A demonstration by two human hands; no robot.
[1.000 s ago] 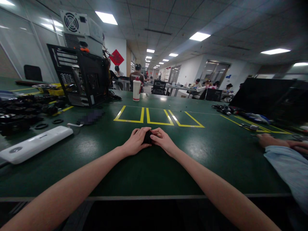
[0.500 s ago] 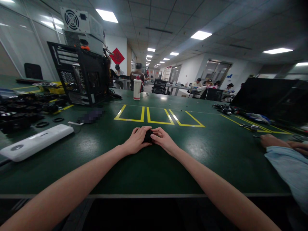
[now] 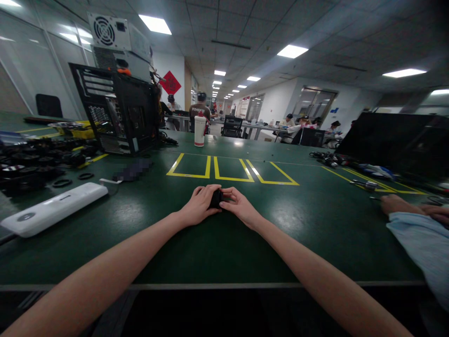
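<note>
A small black object rests at the middle of the green table, between my two hands. Its kind cannot be made out, since fingers hide much of it. My left hand is closed round its left side, fingers over the top and thumb along the near side. From the right, my right hand pinches its edge with thumb and fingertips. Beyond the hands, yellow tape outlines mark the tabletop.
To the left lie a white power strip, black rings and an open computer case with power supplies on top. A paper cup stands at the back. At the right edge, another person's hand works near cables.
My hands and the black object stay in nearly the same place. The right fingers have shifted very slightly at its edge.
</note>
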